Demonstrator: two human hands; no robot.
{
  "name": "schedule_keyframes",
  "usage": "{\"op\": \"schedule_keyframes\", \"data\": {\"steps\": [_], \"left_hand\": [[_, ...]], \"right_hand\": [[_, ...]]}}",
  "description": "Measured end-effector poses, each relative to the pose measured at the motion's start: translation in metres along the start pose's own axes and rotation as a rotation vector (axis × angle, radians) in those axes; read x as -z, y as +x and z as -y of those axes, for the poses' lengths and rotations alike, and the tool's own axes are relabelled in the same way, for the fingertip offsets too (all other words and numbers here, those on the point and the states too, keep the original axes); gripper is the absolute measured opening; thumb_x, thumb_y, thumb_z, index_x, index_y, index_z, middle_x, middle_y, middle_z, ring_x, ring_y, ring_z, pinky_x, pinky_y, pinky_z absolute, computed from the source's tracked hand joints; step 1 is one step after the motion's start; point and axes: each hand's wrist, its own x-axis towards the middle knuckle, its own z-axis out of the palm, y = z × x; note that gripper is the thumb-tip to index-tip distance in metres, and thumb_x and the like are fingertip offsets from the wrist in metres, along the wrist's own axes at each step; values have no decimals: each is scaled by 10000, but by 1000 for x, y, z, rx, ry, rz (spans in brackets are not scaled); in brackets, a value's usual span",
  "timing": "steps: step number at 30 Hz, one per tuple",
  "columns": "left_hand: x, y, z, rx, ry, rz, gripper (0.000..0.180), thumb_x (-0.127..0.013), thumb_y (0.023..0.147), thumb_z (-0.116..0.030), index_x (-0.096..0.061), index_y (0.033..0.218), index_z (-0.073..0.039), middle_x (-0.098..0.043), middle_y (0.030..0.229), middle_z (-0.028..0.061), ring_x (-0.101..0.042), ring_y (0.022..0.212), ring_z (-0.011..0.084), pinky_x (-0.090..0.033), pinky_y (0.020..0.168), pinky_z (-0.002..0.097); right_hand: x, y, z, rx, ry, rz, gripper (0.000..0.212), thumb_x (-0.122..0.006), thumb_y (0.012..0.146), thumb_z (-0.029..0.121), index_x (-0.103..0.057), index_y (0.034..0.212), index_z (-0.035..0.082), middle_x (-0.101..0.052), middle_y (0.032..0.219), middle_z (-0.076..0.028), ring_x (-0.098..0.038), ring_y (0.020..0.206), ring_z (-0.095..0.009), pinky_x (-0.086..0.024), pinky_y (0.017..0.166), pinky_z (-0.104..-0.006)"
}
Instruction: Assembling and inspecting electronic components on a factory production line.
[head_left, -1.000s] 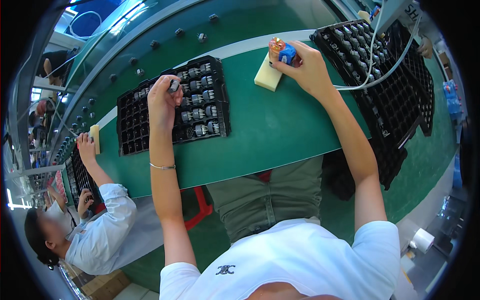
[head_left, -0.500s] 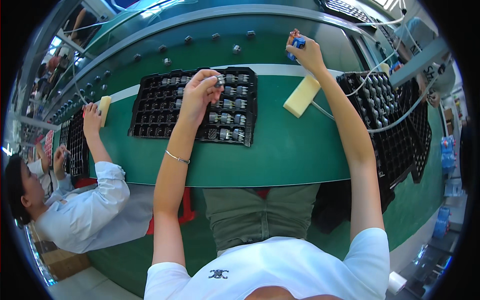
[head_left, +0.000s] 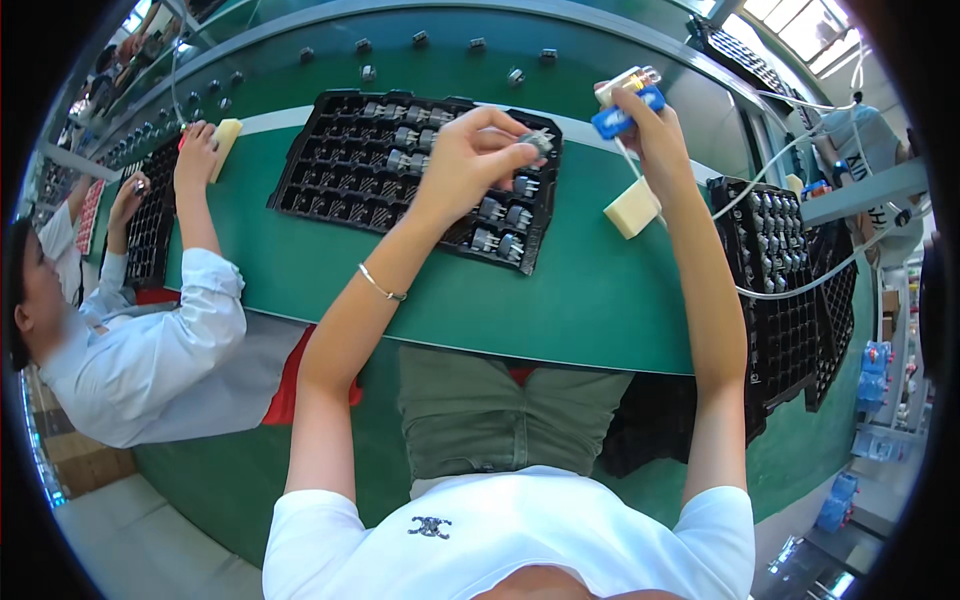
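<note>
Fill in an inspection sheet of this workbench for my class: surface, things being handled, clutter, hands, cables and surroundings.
Surface: green tabletop, its far edge edged in white.
Things being handled: a small part; a blue-and-cream object, kind unclear; a black tray partly filled with grey parts.
Clutter: pale yellow block right of the tray; more black trays at the right.
Hands: left hand holds the small part over the tray; right hand grips the blue-and-cream object.
Cables: white cables loop near the right-hand trays.
Surroundings: co-worker at the left; bottles at the far right.
</note>
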Motion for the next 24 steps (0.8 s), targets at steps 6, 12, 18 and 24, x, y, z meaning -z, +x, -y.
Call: {"op": "schedule_keyframes", "data": {"steps": [6,12,18,24], "left_hand": [[-9,-4,0,-28,-3,57,170,-702,814,-18,-591,940,12,-685,782,90,-596,598,89,-496,543,217],[-11,-8,1,-61,-7,82,182,-724,801,-18,-594,927,4,-678,784,77,-605,623,85,-497,530,216],[-4,-12,-5,-5,69,131,214,-742,784,-46,-608,945,-6,-688,834,62,-625,693,81,-503,576,213],[56,9,-22,-73,299,10,196,-699,833,-188,-689,974,-53,-690,814,31,-608,714,70,-473,650,200]], "right_hand": [[-32,-56,6,66,214,111,346,-657,887,250,-625,1136,10,-663,916,-28,-599,749,-52,-436,590,-174],[-31,-56,-8,-65,321,197,348,-657,899,232,-605,1161,10,-655,948,-28,-621,811,-76,-494,661,-211],[-25,-65,-3,-143,469,355,386,-626,928,218,-547,1239,4,-639,1068,-55,-617,929,-92,-498,790,-232],[23,-73,-14,-12,309,132,441,-609,945,305,-533,1264,9,-635,1083,-62,-610,913,-95,-486,746,-231]]}}
